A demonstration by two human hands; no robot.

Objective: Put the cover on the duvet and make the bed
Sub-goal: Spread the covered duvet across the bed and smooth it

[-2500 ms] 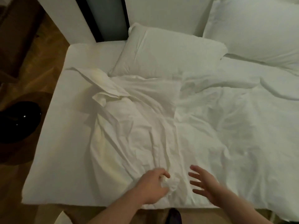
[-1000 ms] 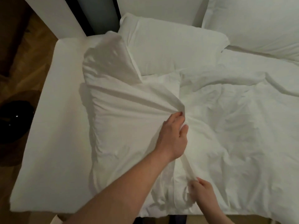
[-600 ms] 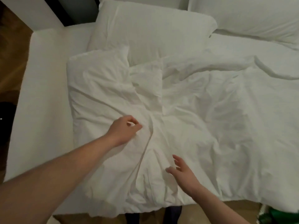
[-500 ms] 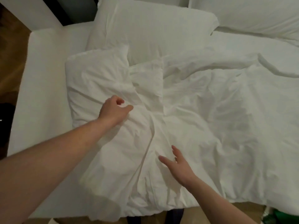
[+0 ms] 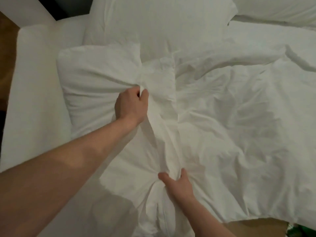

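The left hand (image 5: pixel 131 106) reaches well out over the bed (image 5: pixel 34 100), its bare forearm running from the near left corner of the view up toward the middle, back of the hand upward. Its fingers (image 5: pixel 144 93) are curled tight with the thumb, clamped on a bunch of white cover (image 5: pixel 95 82), and creases fan out from that pinch toward the left. The right hand (image 5: pixel 177 184) sits much nearer, close to the near edge of the bed, forearm coming in from the near right. Its thumb points left and its fingers curl into a raised ridge of the same fabric, gripping it.

Between the two hands a long fold of the cover runs in a near-to-far line, slightly tilted so its far end leans left. The puffed, filled part of the duvet (image 5: pixel 239 134) in its cover lies left of that fold, with a rounded corner pointing to the far left, just short of the pillow (image 5: pixel 162 23). The rest of the duvet spreads rumpled to the right across the bed, its long side running left to right, its near edge hanging over the bed's near side. A second pillow (image 5: pixel 282 9) lies at the far right. Bare white mattress shows along the left, with wooden floor (image 5: pixel 6 48) beyond it.
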